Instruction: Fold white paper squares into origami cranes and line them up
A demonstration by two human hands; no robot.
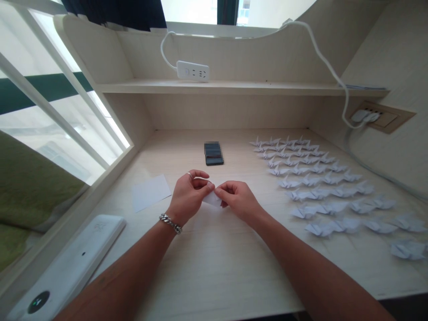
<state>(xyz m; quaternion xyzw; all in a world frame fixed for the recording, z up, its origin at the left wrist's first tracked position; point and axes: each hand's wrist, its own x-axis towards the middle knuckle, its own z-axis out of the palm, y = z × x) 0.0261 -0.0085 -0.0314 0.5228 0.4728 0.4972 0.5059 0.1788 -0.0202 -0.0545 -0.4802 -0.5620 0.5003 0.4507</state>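
A small piece of folded white paper (212,199) is pinched between both hands above the middle of the desk. My left hand (191,192), with a ring and a chain bracelet at the wrist, grips its left side with thumb and fingers. On the other side, the closed fingertips of my right hand (238,196) hold the paper's edge. Part of the paper is hidden behind the fingers. Flat white sheets (151,192) lie left of my left hand. Rows of white folded paper cranes (314,167) stand to the right.
A dark phone-like object (214,154), partly blurred out, lies beyond the hands. At front left rests a long white device (70,267) with a round dark display. A power strip (193,71) sits on the shelf (234,88); its white cable runs to the wall socket (384,117).
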